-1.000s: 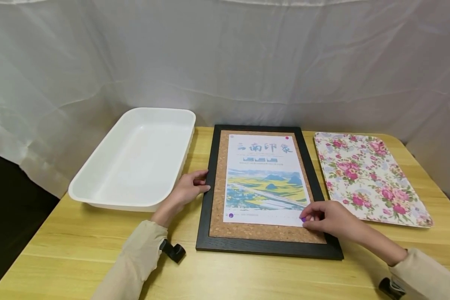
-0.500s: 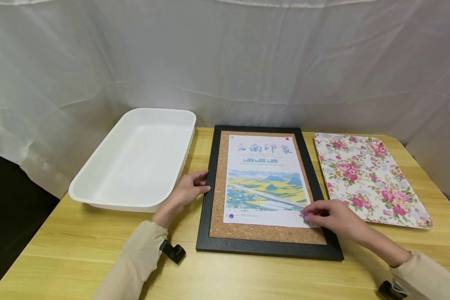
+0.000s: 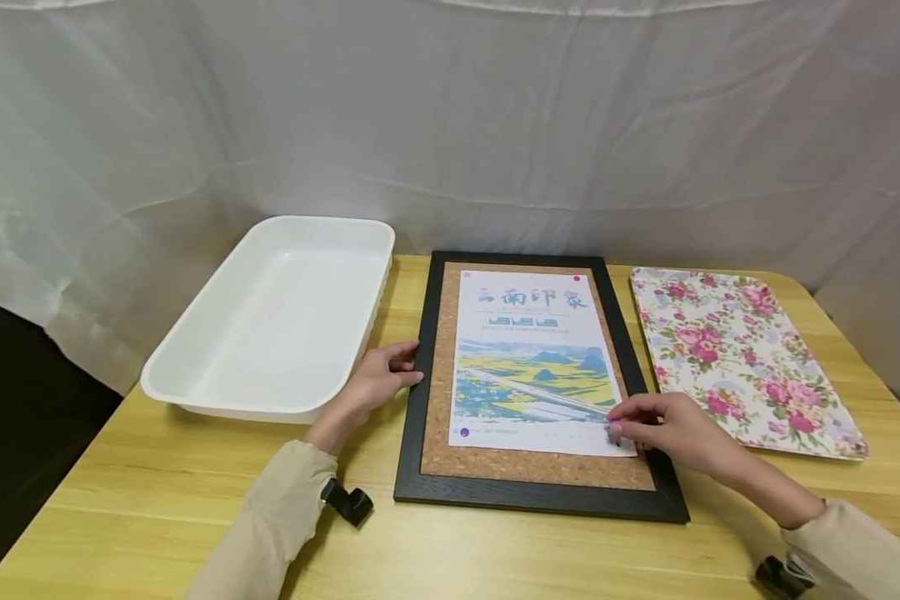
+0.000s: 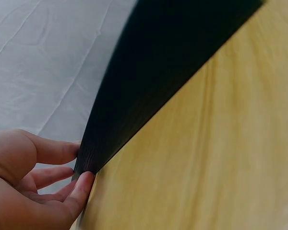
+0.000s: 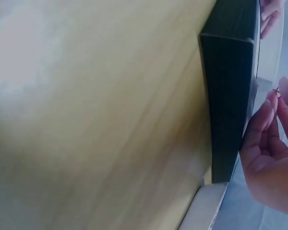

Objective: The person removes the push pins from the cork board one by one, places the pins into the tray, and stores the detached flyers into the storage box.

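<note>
A black-framed corkboard [image 3: 536, 469] lies flat on the table, bearing a printed landscape poster [image 3: 525, 408]. My left hand [image 3: 378, 375] holds the frame's left edge between thumb and fingers; the left wrist view shows fingertips on the dark frame side [image 4: 129, 81]. Over the poster's lower right corner, my right hand [image 3: 667, 429] pinches a small purple push pin [image 5: 278, 92] between thumb and forefinger, its other fingers curled. A purple pin [image 3: 464, 432] sits at the poster's lower left and a magenta pin [image 3: 577, 278] at its upper right.
Left of the board stands a deep white tray [image 3: 270, 412]. A flower-patterned tray [image 3: 735, 350] lies to the right, close to the right forearm. Grey cloth [image 3: 495, 125] hangs behind the wooden table [image 3: 495, 554].
My right fingertips have shifted slightly right and lifted a little off the poster's lower right corner, pin still pinched. The left hand stays on the frame edge.
</note>
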`<state>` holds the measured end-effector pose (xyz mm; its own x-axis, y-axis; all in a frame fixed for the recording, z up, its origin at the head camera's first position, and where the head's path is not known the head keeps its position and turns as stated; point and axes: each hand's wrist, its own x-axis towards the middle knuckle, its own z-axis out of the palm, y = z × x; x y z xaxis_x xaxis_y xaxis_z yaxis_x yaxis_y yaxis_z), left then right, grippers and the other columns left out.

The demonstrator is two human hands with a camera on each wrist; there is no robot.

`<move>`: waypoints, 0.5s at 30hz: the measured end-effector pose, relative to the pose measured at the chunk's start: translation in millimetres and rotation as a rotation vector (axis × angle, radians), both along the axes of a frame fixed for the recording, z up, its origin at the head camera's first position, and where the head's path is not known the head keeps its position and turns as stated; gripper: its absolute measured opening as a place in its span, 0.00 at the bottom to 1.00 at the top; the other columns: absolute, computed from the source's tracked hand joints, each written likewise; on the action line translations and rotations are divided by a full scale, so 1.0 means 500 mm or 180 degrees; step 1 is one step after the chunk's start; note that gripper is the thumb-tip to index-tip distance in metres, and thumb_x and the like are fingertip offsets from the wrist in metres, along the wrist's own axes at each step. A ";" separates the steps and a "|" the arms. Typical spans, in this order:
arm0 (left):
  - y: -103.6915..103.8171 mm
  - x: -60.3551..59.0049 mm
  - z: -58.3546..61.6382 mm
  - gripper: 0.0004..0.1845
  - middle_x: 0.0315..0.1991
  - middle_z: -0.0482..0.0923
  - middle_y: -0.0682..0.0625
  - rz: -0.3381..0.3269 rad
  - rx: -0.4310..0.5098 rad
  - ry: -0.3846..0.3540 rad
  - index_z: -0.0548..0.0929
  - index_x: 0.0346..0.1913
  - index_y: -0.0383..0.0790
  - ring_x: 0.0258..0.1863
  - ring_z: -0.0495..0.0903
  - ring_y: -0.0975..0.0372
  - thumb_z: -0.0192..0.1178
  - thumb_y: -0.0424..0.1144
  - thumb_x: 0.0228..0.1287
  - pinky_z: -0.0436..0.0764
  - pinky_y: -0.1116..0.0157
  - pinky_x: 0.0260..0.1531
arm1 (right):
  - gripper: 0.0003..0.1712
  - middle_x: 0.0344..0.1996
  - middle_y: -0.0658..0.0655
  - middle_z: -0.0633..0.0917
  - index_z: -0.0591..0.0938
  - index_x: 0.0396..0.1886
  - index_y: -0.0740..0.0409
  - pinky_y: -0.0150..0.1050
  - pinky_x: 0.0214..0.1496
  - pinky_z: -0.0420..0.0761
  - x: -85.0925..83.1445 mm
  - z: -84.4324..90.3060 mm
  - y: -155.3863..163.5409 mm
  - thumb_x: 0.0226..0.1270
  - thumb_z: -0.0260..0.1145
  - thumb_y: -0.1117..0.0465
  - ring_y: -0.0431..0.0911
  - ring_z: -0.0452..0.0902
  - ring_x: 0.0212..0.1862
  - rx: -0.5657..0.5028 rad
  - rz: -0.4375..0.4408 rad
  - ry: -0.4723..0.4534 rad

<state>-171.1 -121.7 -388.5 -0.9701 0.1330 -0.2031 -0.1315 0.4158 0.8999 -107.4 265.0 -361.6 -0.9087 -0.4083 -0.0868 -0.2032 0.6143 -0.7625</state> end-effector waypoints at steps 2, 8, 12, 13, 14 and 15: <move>0.000 0.000 0.000 0.32 0.60 0.73 0.40 0.0003 0.0008 -0.0010 0.66 0.70 0.35 0.53 0.74 0.52 0.62 0.27 0.64 0.76 0.63 0.45 | 0.09 0.28 0.52 0.82 0.85 0.41 0.63 0.37 0.26 0.77 -0.003 0.002 -0.001 0.67 0.65 0.62 0.43 0.74 0.24 0.0001 -0.0007 0.0049; 0.000 0.002 0.003 0.32 0.61 0.72 0.41 0.0005 0.0021 -0.0042 0.67 0.71 0.37 0.53 0.74 0.53 0.62 0.28 0.64 0.76 0.63 0.44 | 0.09 0.29 0.53 0.82 0.85 0.42 0.62 0.36 0.27 0.77 -0.021 0.016 -0.007 0.67 0.66 0.62 0.43 0.73 0.26 0.0108 -0.0144 0.0175; 0.000 0.001 0.002 0.32 0.62 0.72 0.41 -0.0008 0.0041 -0.0028 0.66 0.71 0.36 0.53 0.74 0.52 0.62 0.27 0.64 0.76 0.64 0.42 | 0.10 0.31 0.53 0.83 0.85 0.41 0.62 0.37 0.29 0.78 -0.034 0.032 -0.010 0.67 0.66 0.60 0.44 0.74 0.28 0.0200 -0.0210 0.0188; -0.001 0.001 0.002 0.32 0.62 0.72 0.40 -0.0007 0.0049 -0.0026 0.66 0.71 0.36 0.53 0.74 0.52 0.62 0.27 0.64 0.76 0.64 0.42 | 0.10 0.31 0.53 0.83 0.85 0.41 0.62 0.37 0.29 0.77 -0.038 0.036 -0.011 0.67 0.66 0.59 0.45 0.73 0.29 0.0235 -0.0217 0.0195; -0.001 0.001 0.002 0.32 0.62 0.72 0.40 -0.0004 0.0057 -0.0020 0.66 0.71 0.36 0.53 0.74 0.52 0.62 0.27 0.64 0.75 0.64 0.42 | 0.11 0.31 0.53 0.82 0.85 0.42 0.62 0.36 0.29 0.76 -0.042 0.040 -0.012 0.68 0.66 0.58 0.45 0.73 0.29 0.0254 -0.0230 0.0192; -0.001 0.001 0.002 0.32 0.62 0.72 0.40 -0.0007 0.0054 -0.0013 0.66 0.71 0.35 0.53 0.74 0.52 0.62 0.27 0.64 0.75 0.64 0.42 | 0.11 0.31 0.53 0.82 0.85 0.42 0.61 0.36 0.28 0.75 -0.046 0.042 -0.012 0.68 0.66 0.57 0.45 0.72 0.29 0.0268 -0.0244 0.0190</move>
